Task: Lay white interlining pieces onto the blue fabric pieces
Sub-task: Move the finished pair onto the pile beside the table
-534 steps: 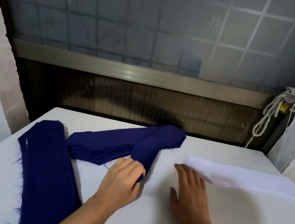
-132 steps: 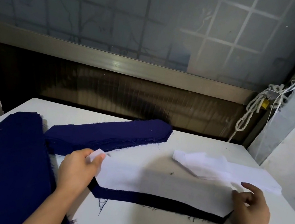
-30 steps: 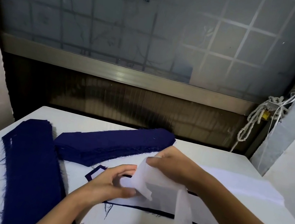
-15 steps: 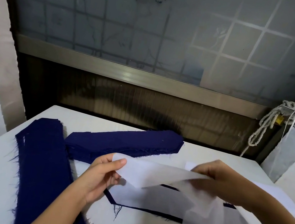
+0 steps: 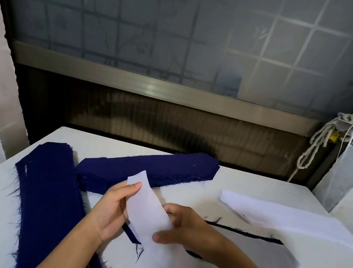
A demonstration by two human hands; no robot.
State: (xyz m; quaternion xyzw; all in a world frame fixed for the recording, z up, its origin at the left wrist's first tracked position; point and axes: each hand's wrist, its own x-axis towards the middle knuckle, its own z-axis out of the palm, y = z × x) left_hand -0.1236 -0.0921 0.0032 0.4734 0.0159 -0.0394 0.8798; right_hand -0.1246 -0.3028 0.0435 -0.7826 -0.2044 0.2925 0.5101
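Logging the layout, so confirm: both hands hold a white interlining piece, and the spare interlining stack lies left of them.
Wrong side: the head view shows the spare interlining stack right of the hands. Left hand and right hand do hold a white interlining piece.

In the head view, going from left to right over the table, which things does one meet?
long blue fabric stack → left hand → held white interlining piece → right hand → white interlining stack

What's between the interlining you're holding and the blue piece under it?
A laid interlining piece already covers that blue fabric piece; only its dark edges show. The held interlining, gripped by the left hand and right hand, hangs over both.
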